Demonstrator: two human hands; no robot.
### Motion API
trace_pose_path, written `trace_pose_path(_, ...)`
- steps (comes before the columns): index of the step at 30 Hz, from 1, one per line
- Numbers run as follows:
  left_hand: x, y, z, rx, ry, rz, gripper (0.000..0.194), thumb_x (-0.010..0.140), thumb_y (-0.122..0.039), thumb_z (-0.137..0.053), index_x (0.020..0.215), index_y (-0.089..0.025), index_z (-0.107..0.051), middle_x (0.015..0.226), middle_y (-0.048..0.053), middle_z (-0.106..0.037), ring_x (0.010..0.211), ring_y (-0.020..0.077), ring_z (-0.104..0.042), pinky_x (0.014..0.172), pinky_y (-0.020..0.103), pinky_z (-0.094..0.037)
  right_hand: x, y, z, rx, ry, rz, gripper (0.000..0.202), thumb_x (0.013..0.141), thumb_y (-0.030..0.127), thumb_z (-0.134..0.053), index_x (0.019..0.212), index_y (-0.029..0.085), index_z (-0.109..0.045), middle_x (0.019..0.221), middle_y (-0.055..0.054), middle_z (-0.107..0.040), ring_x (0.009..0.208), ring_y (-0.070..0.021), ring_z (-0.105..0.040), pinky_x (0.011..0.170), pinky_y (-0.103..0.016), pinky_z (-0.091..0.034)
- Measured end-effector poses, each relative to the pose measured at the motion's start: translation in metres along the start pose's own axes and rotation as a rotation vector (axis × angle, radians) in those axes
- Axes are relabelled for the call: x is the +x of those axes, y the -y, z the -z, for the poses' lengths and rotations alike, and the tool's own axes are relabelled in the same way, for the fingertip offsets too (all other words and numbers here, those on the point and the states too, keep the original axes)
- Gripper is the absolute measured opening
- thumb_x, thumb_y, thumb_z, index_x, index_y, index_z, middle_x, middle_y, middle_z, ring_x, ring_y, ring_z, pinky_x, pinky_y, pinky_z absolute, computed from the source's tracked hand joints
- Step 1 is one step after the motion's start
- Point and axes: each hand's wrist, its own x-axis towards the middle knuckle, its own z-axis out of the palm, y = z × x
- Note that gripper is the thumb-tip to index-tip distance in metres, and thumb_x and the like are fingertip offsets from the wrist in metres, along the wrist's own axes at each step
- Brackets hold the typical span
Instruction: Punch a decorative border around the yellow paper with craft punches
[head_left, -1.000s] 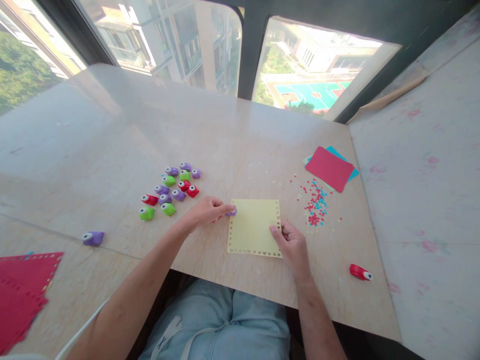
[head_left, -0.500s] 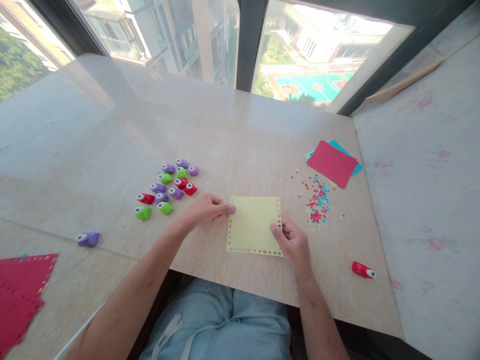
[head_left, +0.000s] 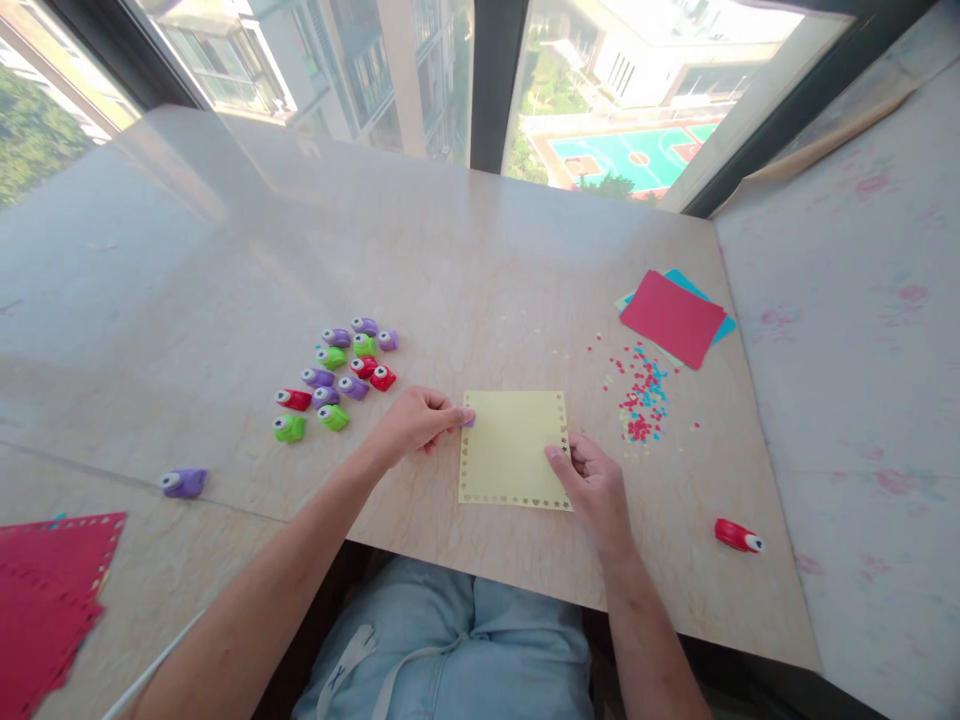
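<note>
A pale yellow sheet of paper (head_left: 514,445) lies before me, with small cut-out shapes along its left, right and bottom edges. My left hand (head_left: 429,420) is closed on a small purple craft punch (head_left: 469,418) at the sheet's upper left edge; most of the punch is hidden by the fingers. On the opposite side, my right hand (head_left: 594,480) pinches the right edge of the sheet, thumb on top and fingers beneath. To the left of the left hand stand several purple, green and red craft punches (head_left: 332,417) in a loose group.
Red and blue paper confetti (head_left: 643,400) is scattered right of the sheet, below a stack of coloured cards (head_left: 673,318). A red punch (head_left: 739,536) lies near the right edge, a purple punch (head_left: 183,483) at left. Red punched sheets (head_left: 52,600) lie at lower left.
The whole view has shifted slightly. Both hands keep their hold on the punch and the yellow sheet, with no clear movement between them.
</note>
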Motion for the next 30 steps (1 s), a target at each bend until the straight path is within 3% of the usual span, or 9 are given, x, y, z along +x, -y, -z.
trace_pose_path(4, 0.0009, 0.0015, -0.0016, -0.12, 0.04, 0.049, 0.035, 0.073, -0.043, -0.071, 0.056, -0.017, -0.055, 0.043, -0.003, -0.05, 0.046, 0.0148, -0.061, 0.042, 0.021, -0.042, 0.0005, 0.0002, -0.0003, 0.0, 0.005, 0.002, 0.035, 0.085, 0.047, -0.059, 0.099, 0.017, -0.069, 0.078, -0.004, -0.069, 0.067, -0.0187, -0.063, 0.059, -0.027, -0.049)
trace_pose_path(10, 0.0016, 0.0053, -0.0025, -0.168, 0.036, 0.048, 0.034, 0.072, -0.042, -0.074, 0.058, -0.016, -0.057, 0.047, -0.001, -0.056, 0.053, 0.0165, -0.066, 0.047, 0.022, -0.049, 0.0007, -0.0004, -0.0007, -0.004, -0.007, 0.002, 0.038, 0.083, 0.049, -0.059, 0.1, 0.017, -0.069, 0.077, -0.004, -0.069, 0.066, -0.0193, -0.063, 0.057, -0.027, -0.049)
trace_pose_path(30, -0.006, 0.0035, -0.0065, -0.196, 0.031, 0.022, 0.037, 0.072, -0.044, -0.074, 0.059, -0.015, -0.056, 0.049, 0.0, -0.058, 0.059, 0.0185, -0.07, 0.047, 0.021, -0.05, 0.0027, -0.0008, -0.0017, 0.01, 0.003, 0.045, 0.037, 0.084, 0.05, -0.059, 0.095, 0.016, -0.068, 0.073, -0.003, -0.067, 0.066, -0.0194, -0.064, 0.058, -0.027, -0.05)
